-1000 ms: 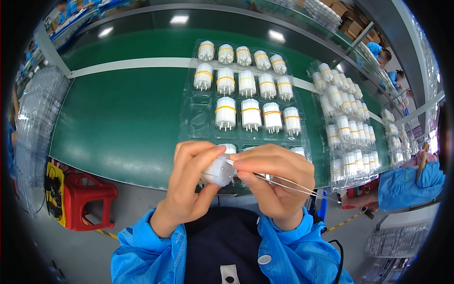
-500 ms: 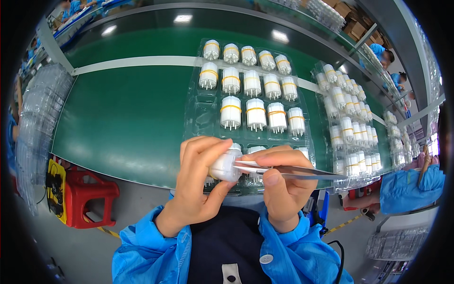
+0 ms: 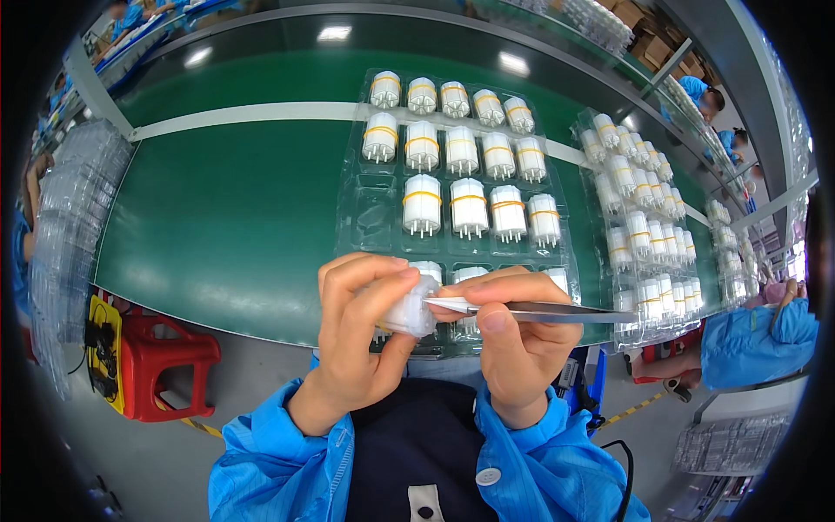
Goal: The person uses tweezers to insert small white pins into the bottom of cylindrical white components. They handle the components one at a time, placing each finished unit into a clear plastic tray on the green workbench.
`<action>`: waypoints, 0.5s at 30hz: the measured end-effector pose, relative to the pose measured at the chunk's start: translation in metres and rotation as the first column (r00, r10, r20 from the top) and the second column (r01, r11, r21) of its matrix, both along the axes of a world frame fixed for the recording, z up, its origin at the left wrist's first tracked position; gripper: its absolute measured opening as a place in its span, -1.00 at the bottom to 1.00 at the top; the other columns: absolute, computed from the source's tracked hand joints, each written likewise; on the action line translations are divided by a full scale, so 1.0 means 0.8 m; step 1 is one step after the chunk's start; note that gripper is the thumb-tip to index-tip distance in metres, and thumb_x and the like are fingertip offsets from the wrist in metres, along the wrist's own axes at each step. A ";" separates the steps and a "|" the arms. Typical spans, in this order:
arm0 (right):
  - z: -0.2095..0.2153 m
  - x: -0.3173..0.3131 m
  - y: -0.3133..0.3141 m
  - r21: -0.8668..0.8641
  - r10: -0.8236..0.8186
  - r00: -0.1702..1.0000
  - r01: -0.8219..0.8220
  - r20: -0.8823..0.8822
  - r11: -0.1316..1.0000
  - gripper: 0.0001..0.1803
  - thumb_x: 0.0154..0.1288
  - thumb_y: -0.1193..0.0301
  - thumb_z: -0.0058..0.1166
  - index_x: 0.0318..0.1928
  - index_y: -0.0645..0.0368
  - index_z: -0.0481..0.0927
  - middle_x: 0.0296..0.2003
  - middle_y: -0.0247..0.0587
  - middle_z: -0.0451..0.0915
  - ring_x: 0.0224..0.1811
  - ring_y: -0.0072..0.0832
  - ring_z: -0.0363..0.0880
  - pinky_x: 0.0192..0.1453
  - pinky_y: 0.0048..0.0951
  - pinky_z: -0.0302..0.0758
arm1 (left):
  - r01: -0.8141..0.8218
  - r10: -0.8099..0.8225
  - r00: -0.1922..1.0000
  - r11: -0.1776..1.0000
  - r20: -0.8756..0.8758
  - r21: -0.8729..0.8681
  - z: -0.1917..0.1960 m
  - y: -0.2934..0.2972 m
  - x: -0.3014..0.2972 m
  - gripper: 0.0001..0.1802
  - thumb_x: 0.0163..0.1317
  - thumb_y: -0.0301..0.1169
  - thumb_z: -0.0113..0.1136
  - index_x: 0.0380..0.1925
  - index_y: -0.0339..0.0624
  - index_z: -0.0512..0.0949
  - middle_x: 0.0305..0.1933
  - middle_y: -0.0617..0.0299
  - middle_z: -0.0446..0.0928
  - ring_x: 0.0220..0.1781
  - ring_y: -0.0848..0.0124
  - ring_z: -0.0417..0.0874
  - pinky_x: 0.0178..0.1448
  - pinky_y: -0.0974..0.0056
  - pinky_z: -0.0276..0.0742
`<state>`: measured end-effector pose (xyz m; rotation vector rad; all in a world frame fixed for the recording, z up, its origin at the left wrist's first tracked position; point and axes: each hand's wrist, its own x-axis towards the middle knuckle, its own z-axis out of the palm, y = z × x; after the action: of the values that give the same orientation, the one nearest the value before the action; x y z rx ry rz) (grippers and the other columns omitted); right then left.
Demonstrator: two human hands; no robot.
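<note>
Held up in front of me is a white plug adapter (image 3: 416, 315), a short cylinder with its end turned to the right. My left hand (image 3: 355, 335) is closed around its left side, thumb below and fingers above. Between the thumb and fingers of my right hand (image 3: 522, 335) is a pair of metal tweezers (image 3: 557, 311), lying almost level. Their pale tips reach the adapter's right end; what they touch there is too small to make out. Behind my hands, a clear plastic tray (image 3: 370, 239) carries rows of similar white adapters (image 3: 423, 204) with yellow bands and pins.
Under the tray is a green worktable (image 3: 226, 217). More loaded trays of adapters (image 3: 648, 239) stand to the right. Stacked clear trays (image 3: 74, 226) rise at the far left, near a red stool (image 3: 165, 365). A person in blue (image 3: 752, 348) sits at the right.
The adapter has turned slightly in my left hand, showing more of its end. The tweezers have turned, and their tips now look closer together. My hands have barely shifted.
</note>
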<state>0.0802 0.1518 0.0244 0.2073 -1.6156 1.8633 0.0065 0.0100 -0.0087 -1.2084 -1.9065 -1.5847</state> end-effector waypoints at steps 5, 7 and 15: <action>-0.002 -0.001 0.001 0.017 -0.008 1.000 0.008 0.002 1.000 -0.88 0.28 0.65 0.15 -0.17 0.42 0.62 -0.23 0.05 0.69 -0.21 -0.41 0.66 -0.13 -0.47 0.59 | -0.005 0.005 1.000 1.000 -0.016 -0.007 -0.002 -0.001 -0.001 -0.31 -0.25 -0.69 0.30 0.06 -0.28 0.50 0.05 -0.05 0.45 0.05 0.02 0.47 0.11 0.06 0.42; -0.004 -0.001 0.005 0.037 0.003 1.000 -0.002 -0.017 0.999 -0.88 0.28 0.65 0.16 -0.17 0.41 0.63 -0.23 0.05 0.70 -0.21 -0.41 0.67 -0.14 -0.47 0.59 | 0.001 -0.003 1.000 0.999 -0.030 -0.039 -0.001 -0.003 -0.002 -0.34 -0.18 -0.66 0.32 0.07 -0.28 0.47 0.06 -0.06 0.43 0.05 0.05 0.47 0.12 0.09 0.43; 0.001 0.000 0.006 0.121 -0.024 1.000 0.025 -0.008 0.992 -0.87 0.24 0.64 0.19 -0.19 0.39 0.64 -0.26 0.02 0.72 -0.25 -0.37 0.68 -0.18 -0.47 0.59 | 0.037 -0.037 0.999 0.999 0.017 -0.010 0.002 -0.003 -0.001 -0.30 -0.27 -0.70 0.28 0.07 -0.29 0.50 0.05 -0.05 0.44 0.04 0.02 0.45 0.10 0.07 0.42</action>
<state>0.0798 0.1564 0.0252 0.2438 -1.7206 1.7464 0.0058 0.0073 -0.0070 -1.2452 -1.9159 -1.6111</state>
